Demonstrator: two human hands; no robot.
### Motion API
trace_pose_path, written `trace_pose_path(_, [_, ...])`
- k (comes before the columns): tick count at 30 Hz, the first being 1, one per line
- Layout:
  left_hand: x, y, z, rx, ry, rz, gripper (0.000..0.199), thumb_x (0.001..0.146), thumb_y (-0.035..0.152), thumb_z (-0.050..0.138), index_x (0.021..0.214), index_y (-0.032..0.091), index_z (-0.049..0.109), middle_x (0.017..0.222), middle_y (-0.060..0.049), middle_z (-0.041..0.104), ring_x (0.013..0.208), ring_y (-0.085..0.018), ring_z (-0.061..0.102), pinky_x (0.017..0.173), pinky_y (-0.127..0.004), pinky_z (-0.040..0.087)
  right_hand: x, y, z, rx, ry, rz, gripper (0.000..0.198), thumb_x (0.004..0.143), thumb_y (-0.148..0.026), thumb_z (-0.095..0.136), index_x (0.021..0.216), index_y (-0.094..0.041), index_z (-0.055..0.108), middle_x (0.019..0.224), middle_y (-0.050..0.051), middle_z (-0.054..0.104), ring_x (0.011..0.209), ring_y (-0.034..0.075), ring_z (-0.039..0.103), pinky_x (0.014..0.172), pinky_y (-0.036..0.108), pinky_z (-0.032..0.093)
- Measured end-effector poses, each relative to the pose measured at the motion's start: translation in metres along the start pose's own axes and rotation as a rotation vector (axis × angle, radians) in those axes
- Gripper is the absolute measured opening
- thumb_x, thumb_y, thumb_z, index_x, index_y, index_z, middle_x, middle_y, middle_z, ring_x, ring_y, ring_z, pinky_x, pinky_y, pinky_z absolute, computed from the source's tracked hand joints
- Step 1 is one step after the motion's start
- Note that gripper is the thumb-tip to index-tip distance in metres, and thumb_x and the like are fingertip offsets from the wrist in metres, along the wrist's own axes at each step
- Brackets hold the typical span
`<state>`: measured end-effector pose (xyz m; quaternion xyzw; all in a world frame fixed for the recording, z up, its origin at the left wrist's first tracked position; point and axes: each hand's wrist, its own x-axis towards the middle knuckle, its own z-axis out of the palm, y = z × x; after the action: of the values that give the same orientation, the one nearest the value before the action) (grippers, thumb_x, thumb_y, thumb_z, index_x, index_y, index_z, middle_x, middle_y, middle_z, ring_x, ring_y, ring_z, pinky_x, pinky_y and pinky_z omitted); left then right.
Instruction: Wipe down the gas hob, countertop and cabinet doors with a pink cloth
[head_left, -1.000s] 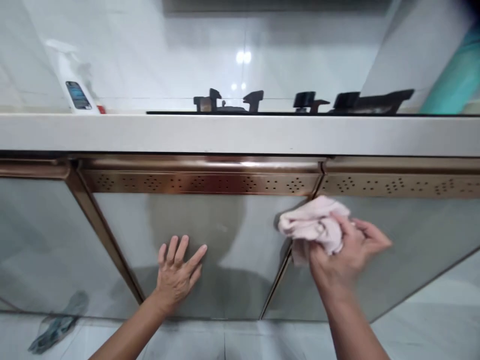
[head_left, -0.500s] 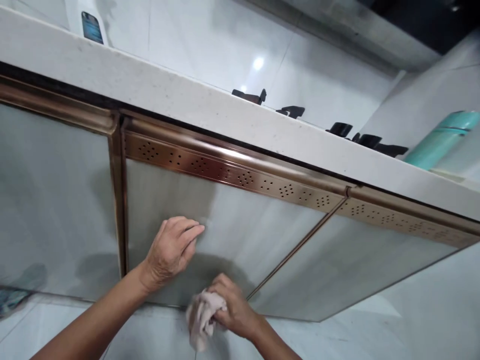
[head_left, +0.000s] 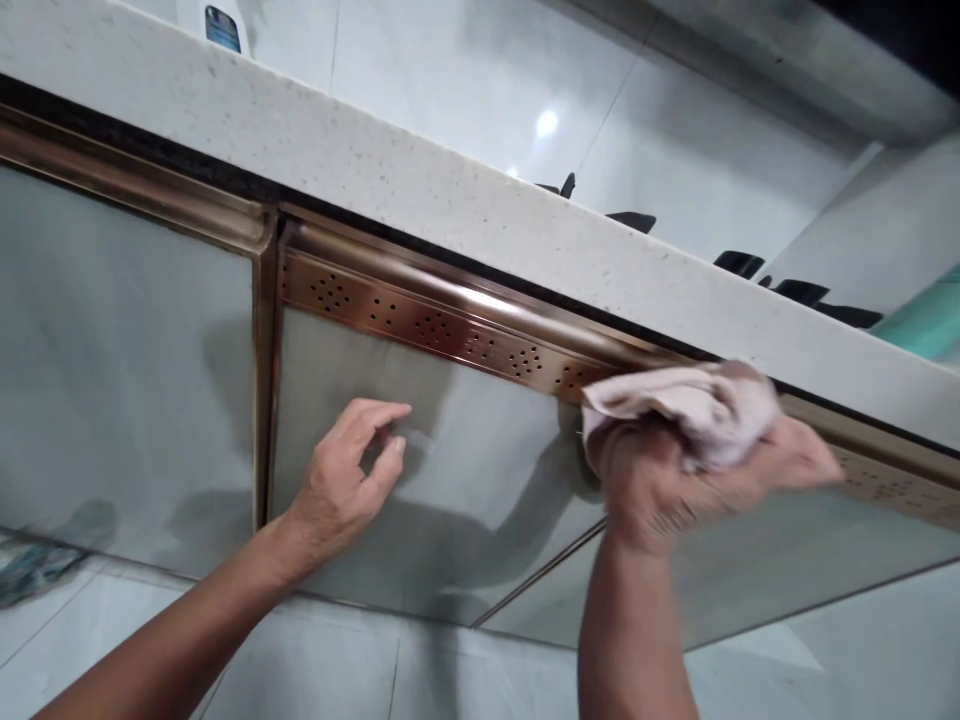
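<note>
The pale speckled desk is running aslant; behind its front edge a blue-labelled bottle is showing leftward, black stove parts and a teal cylinder rightward. A mottled item is lying on the tiled floor.

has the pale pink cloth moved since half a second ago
Yes, up and to the right: the pale pink cloth was near the bottom of the middle cabinet door; now it overlaps the perforated strip along that door's top.
</note>
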<state>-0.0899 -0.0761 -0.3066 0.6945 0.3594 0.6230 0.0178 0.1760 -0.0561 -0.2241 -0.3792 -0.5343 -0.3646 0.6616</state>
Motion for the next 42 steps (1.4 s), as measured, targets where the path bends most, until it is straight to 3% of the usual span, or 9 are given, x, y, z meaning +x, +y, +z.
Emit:
trace_pose_path(3, [0.006,0.002,-0.005,-0.133,0.059,-0.256,0.027,0.093,0.027,0.055,0.12,0.022,0.06,0.103,-0.003,0.066,0.085,-0.012,0.062,0.08,-0.028,0.051,-0.033,-0.026,0.024,-0.08,-0.049,-0.027,0.045,0.087,-0.045,0.057,0.118,-0.012,0.061,0.119,0.02,0.041,0.119,0.042,0.037,0.097,0.064,0.03])
trace_pose_path(7, [0.011,0.005,-0.009,-0.243,0.073,-0.392,0.031,0.091,0.035,0.057,0.119,0.021,0.06,0.103,-0.004,0.067,0.085,-0.013,0.063,0.08,-0.028,0.051,-0.101,-0.074,0.016,0.195,-0.825,-0.011,0.038,0.093,-0.046,0.054,0.123,-0.024,0.06,0.124,0.014,0.051,0.122,0.035,0.044,0.092,0.052,0.042])
trace_pose_path(9, [0.012,0.01,-0.011,-0.215,0.03,-0.377,0.029,0.09,0.035,0.058,0.114,0.02,0.063,0.105,-0.004,0.066,0.089,-0.013,0.063,0.081,-0.028,0.05,-0.122,-0.093,0.005,0.288,-1.007,-0.004,0.034,0.095,-0.046,0.057,0.121,-0.024,0.06,0.123,0.01,0.056,0.114,0.026,0.053,0.091,0.043,0.049])
trace_pose_path(16, [0.011,0.027,-0.036,-0.286,-0.47,-0.484,0.042,0.09,0.05,0.057,0.124,0.025,0.062,0.124,-0.006,0.063,0.113,-0.021,0.061,0.099,-0.037,0.049,-0.109,-0.079,-0.013,0.525,-1.113,0.183,0.034,0.096,-0.041,0.054,0.121,-0.019,0.061,0.113,0.008,0.064,0.092,0.017,0.062,0.076,0.03,0.054])
trace_pose_path(21, [-0.004,0.026,-0.027,-0.554,-0.766,-0.539,0.1,0.064,0.048,0.086,0.15,0.028,0.038,0.149,-0.011,0.045,0.137,-0.032,0.046,0.114,-0.048,0.039,-0.076,-0.054,-0.015,0.764,-0.836,0.89,0.044,0.08,-0.044,0.067,0.116,-0.019,0.064,0.109,0.007,0.068,0.091,0.021,0.065,0.075,0.03,0.054])
trace_pose_path(25, [-0.024,0.031,0.004,-0.833,-0.72,-0.626,0.115,0.06,0.039,0.089,0.154,0.027,0.025,0.15,-0.013,0.044,0.137,-0.031,0.046,0.111,-0.047,0.042,-0.069,-0.059,-0.019,0.968,-0.729,1.174,0.05,0.072,-0.054,0.074,0.108,-0.021,0.063,0.102,0.006,0.069,0.085,0.022,0.065,0.072,0.033,0.055])
trace_pose_path(28, [-0.03,0.036,0.019,-0.923,-0.585,-0.706,0.1,0.059,0.035,0.089,0.145,0.02,0.04,0.14,-0.013,0.053,0.128,-0.028,0.053,0.104,-0.041,0.046,-0.072,-0.061,-0.018,0.989,-0.81,1.233,0.053,0.073,-0.059,0.07,0.108,-0.02,0.062,0.109,0.007,0.067,0.098,0.026,0.064,0.081,0.037,0.055])
trace_pose_path(36, [-0.011,0.046,-0.004,-0.674,-0.315,-0.69,0.053,0.069,0.025,0.073,0.12,0.016,0.06,0.105,-0.003,0.068,0.095,-0.019,0.063,0.083,-0.029,0.05,-0.042,-0.034,-0.04,0.706,-0.943,0.709,0.079,0.084,-0.046,0.069,0.149,-0.032,0.028,0.137,0.009,0.05,0.11,0.02,0.059,0.082,0.031,0.055])
trace_pose_path(42, [-0.006,0.057,-0.008,-0.567,-0.264,-0.621,0.045,0.078,0.03,0.066,0.121,0.019,0.059,0.106,-0.003,0.069,0.097,-0.02,0.063,0.083,-0.031,0.051,-0.041,-0.067,-0.058,0.642,-1.211,0.188,0.085,0.079,-0.057,0.072,0.152,-0.036,0.033,0.16,0.008,0.017,0.149,0.034,0.018,0.116,0.054,0.034])
